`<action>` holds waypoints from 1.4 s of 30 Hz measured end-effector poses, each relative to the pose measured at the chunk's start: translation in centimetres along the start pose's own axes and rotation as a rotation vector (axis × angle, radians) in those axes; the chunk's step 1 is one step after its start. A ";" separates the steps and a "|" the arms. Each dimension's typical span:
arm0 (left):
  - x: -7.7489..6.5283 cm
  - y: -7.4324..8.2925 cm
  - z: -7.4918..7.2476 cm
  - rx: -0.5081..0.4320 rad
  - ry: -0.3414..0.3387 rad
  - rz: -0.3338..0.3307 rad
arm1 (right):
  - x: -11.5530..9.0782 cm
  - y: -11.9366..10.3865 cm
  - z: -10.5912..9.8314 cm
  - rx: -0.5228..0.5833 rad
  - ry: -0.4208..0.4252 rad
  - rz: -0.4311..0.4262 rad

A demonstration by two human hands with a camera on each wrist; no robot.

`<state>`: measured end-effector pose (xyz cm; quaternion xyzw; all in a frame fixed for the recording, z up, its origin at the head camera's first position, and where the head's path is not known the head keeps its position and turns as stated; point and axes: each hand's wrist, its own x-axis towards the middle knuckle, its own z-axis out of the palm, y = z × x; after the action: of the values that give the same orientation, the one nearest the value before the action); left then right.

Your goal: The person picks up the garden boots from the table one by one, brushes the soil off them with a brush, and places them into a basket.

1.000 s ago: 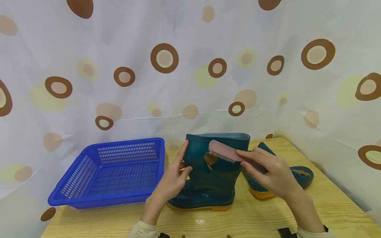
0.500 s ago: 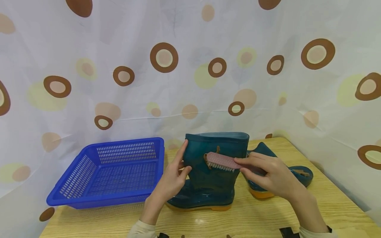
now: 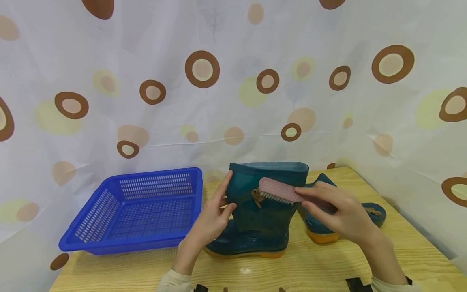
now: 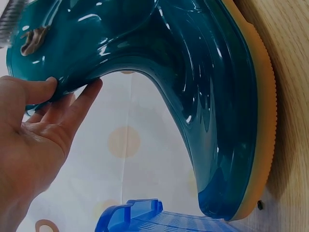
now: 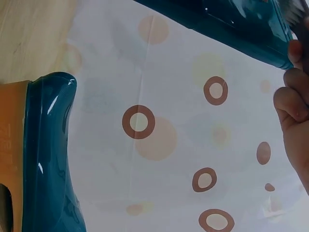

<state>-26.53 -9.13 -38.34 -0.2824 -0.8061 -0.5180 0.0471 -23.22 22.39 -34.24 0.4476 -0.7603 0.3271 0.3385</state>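
Observation:
A teal rain boot (image 3: 255,227) with an orange sole stands on the table, toe to the left. My left hand (image 3: 208,221) grips the front edge of its shaft, thumb on the near side and fingers behind, as the left wrist view also shows. A small brown looped-looking patch (image 3: 257,197) sits on the shaft; its material is unclear. In my right hand (image 3: 341,213) is a pink scrubbing brush (image 3: 280,190), pinched by its handle. The pale bristles face down at the shaft, just right of the patch. Whether they touch the boot I cannot tell.
A second teal boot (image 3: 317,225) stands at the right, partly hidden by the right hand; a teal part with a brown strip (image 3: 375,211) shows beyond. A blue plastic basket (image 3: 127,245) is at the left. A patterned sheet (image 3: 233,101) hangs behind the wooden table (image 3: 310,271).
The brush moved down across the brown patch, then back up and slightly right. The patch looks narrower than a second ago. My left hand and the boot stay almost in place.

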 end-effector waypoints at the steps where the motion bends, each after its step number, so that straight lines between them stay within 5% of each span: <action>1: 0.0 0.0 0.0 -0.001 0.000 -0.001 | 0.1 0.0 0.0 0.005 0.035 -0.016; 5: 0.1 0.0 0.0 -0.003 0.000 -0.003 | 0.5 -0.3 0.2 -0.039 0.095 -0.040; 17: 0.0 -0.1 -0.1 -0.011 -0.006 0.004 | 0.2 0.0 0.9 -0.179 -0.057 0.032; 21: 0.1 -0.1 -0.1 -0.007 -0.005 0.005 | 0.1 -0.1 0.8 -0.164 -0.123 0.093; 42: 0.1 0.0 0.0 0.000 0.006 -0.010 | -0.2 -0.6 -1.1 -0.016 -0.221 0.136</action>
<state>-26.56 -9.10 -38.30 -0.2769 -0.8072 -0.5192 0.0468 -22.31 23.13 -33.70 0.4253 -0.8243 0.2919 0.2334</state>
